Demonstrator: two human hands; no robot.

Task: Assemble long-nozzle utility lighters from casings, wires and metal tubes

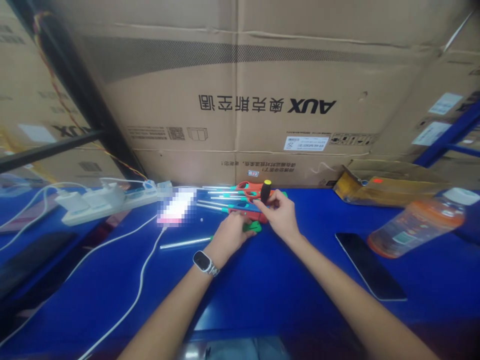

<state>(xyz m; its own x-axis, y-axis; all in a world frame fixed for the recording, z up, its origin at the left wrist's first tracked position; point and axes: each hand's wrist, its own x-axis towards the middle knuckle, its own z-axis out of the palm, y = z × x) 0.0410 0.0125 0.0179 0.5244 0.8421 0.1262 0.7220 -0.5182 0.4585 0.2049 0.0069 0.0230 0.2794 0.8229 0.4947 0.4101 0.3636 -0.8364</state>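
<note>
My left hand [231,234], with a watch on its wrist, is curled over the green handle of a screwdriver [187,243] whose metal shaft lies on the blue table pointing left. My right hand [279,212] pinches a black-handled, yellow-capped screwdriver [266,190], held upright. Just behind both hands lies a row of several screwdrivers [225,199] with red and green handles, shafts pointing left.
A white power strip [101,202] with chargers and white cables sits at the left. A lit phone [176,206] lies beside it. A dark phone [369,265] and an orange-lidded bottle [414,222] lie at the right. Large cardboard boxes [240,90] wall off the back.
</note>
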